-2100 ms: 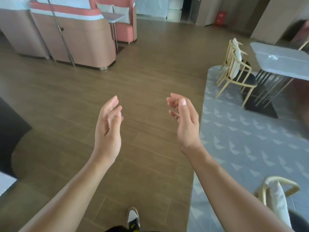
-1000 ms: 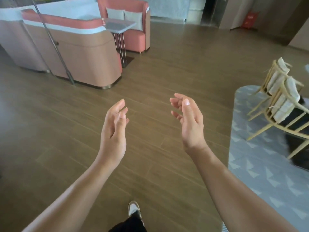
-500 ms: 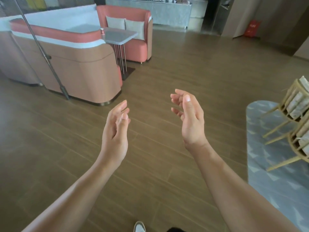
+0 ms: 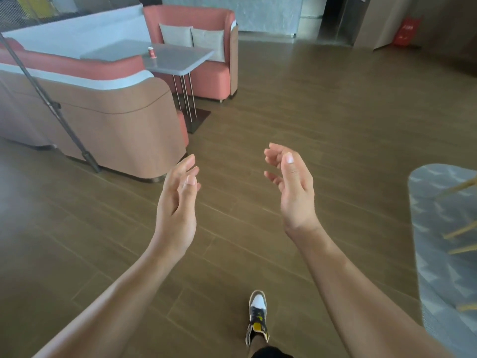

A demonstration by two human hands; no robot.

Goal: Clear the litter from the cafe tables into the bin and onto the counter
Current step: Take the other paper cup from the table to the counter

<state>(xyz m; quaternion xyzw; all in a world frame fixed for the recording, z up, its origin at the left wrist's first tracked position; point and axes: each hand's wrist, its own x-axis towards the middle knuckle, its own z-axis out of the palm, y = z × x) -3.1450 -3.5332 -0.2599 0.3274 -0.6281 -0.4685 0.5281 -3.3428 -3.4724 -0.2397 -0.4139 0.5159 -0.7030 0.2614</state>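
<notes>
wooden floor (image 4: 322,112) is seen underfoot | grey table (image 4: 180,62) is set before the pink sofa (image 4: 204,20) | left hand (image 4: 178,205) and right hand (image 4: 294,195) are held up, fingers relaxed, nothing gripped | red cup (image 4: 152,52) is stood upright on that table

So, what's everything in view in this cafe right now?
cup: one, red, on the table.
table: one, grey, between the sofas.
sofas: two, pink, left and back.
cushions: two, grey, on the far sofa.
pole: one, dark, leaning at left.
counter: one, grey stone, far back.
box: one, red, far right wall.
rug: one, grey patterned, right edge.
floor: brown wood planks.
shoe: one, white, black and yellow, bottom centre.
left hand: one, bare, empty, mid-frame.
right hand: one, bare, empty, mid-frame.
</notes>
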